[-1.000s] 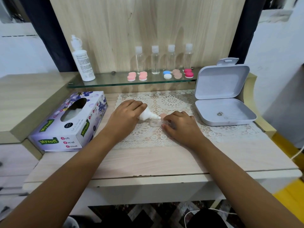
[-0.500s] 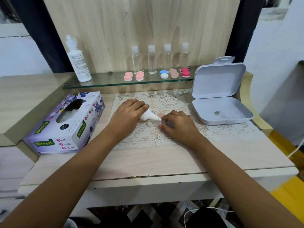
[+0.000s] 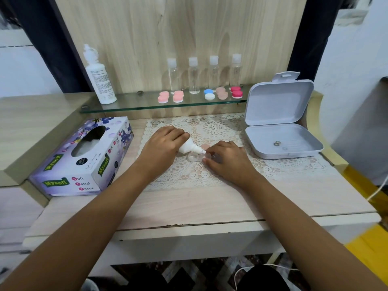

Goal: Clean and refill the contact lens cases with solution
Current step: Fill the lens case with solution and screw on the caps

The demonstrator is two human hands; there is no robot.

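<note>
My left hand [image 3: 162, 145] grips a small white solution bottle [image 3: 190, 148], tilted with its nozzle pointing right and down at a clear contact lens case [image 3: 194, 158] on the lace mat [image 3: 220, 131]. My right hand [image 3: 227, 159] holds the right end of that case with its fingertips, hiding that well. A pink cap [image 3: 205, 146] lies just behind the nozzle. On the glass shelf [image 3: 130, 105] stand several capped lens cases: pink [image 3: 163, 97], blue and white [image 3: 209, 94], peach [image 3: 222, 93], magenta [image 3: 236, 92].
A tall white solution bottle [image 3: 98, 77] stands at the shelf's left end. Several clear small bottles [image 3: 194, 75] line the back panel. A tissue box [image 3: 84, 156] sits left of the mat. An open white box [image 3: 279, 127] holding small rings sits on the right.
Both hands stay on the bottle and case; the nozzle has shifted slightly right over the case. The camera view has drifted a little.
</note>
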